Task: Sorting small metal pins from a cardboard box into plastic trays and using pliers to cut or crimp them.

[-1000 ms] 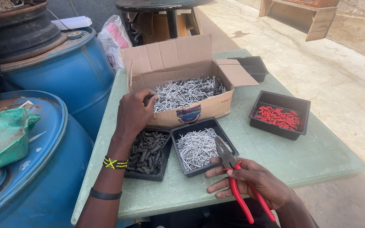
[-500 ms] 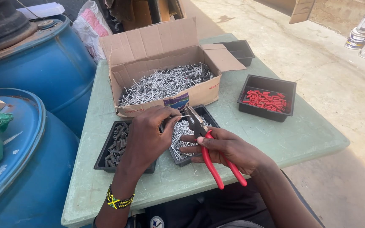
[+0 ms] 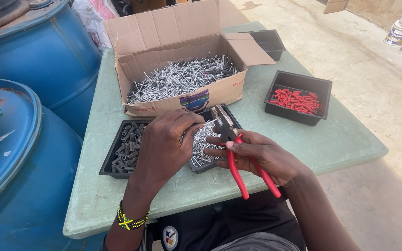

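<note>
right hand (image 3: 261, 155) clenched on pliers (image 3: 236, 148) | left hand (image 3: 166, 144) maybe pinching nail | near table edge (image 3: 219, 193)

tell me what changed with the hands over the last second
The left hand left the cardboard box of nails and came back over the black trays, its fingers now meeting the nose of the red-handled pliers. The right hand lifted the pliers off the table edge and brought them in over the tray of nails. The box, the trays and the red pieces stayed put.
</note>
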